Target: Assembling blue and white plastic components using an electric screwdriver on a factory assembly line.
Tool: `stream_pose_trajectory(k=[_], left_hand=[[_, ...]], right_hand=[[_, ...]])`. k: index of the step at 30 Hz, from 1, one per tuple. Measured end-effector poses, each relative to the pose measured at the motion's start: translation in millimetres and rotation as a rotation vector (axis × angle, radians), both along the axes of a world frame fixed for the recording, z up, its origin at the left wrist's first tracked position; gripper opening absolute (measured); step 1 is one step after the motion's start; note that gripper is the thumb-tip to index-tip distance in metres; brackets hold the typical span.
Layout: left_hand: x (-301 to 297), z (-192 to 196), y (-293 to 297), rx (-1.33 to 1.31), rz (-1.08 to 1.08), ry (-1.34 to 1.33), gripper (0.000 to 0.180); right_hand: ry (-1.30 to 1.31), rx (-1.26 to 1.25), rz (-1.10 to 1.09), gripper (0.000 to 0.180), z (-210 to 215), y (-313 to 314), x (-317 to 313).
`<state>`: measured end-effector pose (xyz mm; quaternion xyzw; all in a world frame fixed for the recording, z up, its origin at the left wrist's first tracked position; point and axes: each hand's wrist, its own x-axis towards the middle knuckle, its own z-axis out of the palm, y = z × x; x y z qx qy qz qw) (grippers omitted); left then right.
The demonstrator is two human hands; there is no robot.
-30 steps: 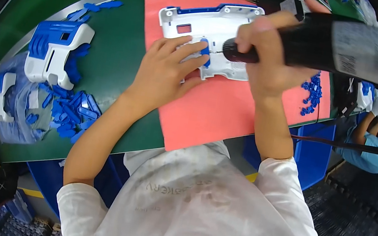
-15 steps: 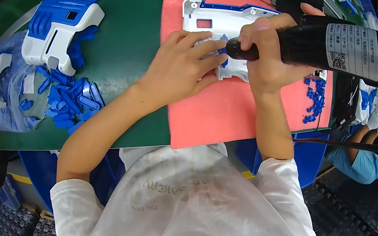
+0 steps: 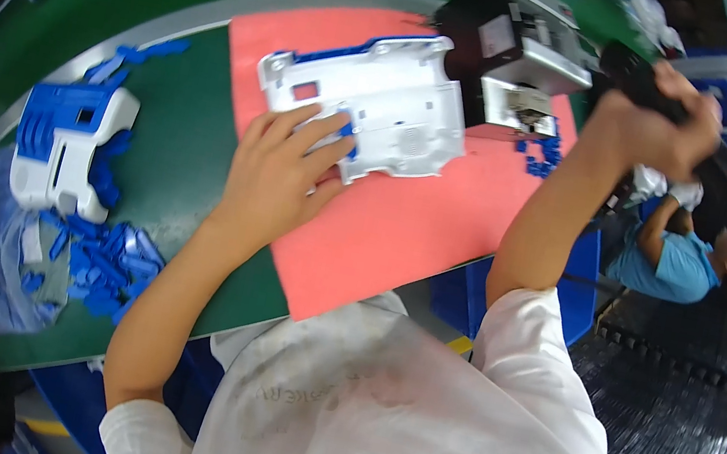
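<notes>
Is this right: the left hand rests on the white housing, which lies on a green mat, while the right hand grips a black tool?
Not green: the head view shows the white housing on a pink mat. The left hand rests on the housing; the right hand grips a black tool.

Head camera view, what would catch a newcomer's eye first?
The bright pink mat in the middle, with a white plastic shell on it under the fingers of the left hand. Next, the black tool gripped in the right hand at upper right. Then the heap of blue pieces on the green table at left.
</notes>
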<state>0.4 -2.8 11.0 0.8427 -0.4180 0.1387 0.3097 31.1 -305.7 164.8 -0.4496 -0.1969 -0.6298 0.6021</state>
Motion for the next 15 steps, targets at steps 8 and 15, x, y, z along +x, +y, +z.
stream_pose_trajectory(k=[8, 15], left_hand=[[0.2, 4.5, -3.6, 0.014, -0.006, 0.016, 0.039], [-1.4, 5.7, -7.1, 0.058, 0.013, 0.012, 0.039]], right_hand=[[0.197, -0.221, -0.37, 0.05, 5.0, -63.5, -19.4], [0.337, -0.156, 0.018, 0.053, -30.2, -23.6, -57.5]])
